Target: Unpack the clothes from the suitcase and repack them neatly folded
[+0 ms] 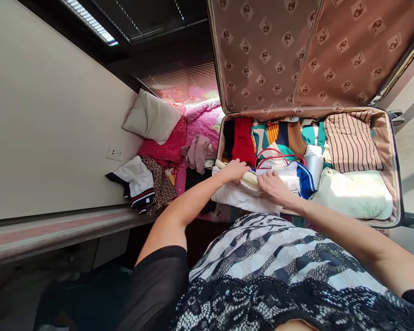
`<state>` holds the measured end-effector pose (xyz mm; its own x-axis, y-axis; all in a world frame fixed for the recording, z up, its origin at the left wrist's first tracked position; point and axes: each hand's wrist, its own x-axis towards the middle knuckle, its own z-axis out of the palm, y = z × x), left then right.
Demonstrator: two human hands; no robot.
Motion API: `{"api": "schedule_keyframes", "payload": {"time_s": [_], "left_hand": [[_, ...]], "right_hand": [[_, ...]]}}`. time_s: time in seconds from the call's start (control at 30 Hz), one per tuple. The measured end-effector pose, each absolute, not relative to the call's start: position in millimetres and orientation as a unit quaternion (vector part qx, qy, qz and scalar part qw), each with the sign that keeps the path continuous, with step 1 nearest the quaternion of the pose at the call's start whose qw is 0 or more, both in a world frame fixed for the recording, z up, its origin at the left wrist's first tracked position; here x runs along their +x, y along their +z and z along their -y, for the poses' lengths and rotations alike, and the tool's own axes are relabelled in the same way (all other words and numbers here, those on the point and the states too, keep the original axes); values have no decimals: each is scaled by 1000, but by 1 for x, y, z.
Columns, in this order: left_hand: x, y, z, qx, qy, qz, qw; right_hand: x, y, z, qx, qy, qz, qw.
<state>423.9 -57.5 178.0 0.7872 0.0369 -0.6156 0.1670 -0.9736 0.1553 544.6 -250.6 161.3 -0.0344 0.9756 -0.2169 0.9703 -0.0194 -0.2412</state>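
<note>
Both hands, left hand (235, 171) and right hand (272, 185), press flat, fingers spread, on a folded white garment (243, 195) lying crosswise over the suitcase (386, 133) edge.

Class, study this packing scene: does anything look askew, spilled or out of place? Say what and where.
Yes. A white garment under both hands, left hand and right hand, hangs over the suitcase front edge. Loose clothes lie in a heap on the bed beside the case, unfolded.
</note>
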Motion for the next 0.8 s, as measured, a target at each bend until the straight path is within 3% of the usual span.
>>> {"api": "schedule_keyframes", "payload": {"time_s": [0.07,0.2,0.37,0.57,0.67,0.8], "left_hand": [[398,187,71,961,-257,-48,90],[355,189,97,976,-199,-56,66],[347,180,100,974,-214,-31,67],[359,181,84,968,-242,-5,68],[364,180,78,964,-254,6,73],[369,177,75,960,-267,8,80]], "right_hand": [[528,164,274,-680,114,724,35],[519,166,293,-655,136,740,65],[541,154,297,-658,241,707,96],[571,132,316,-608,444,603,266],[577,124,326,-626,474,522,331],[575,117,333,-651,490,468,342]]}}
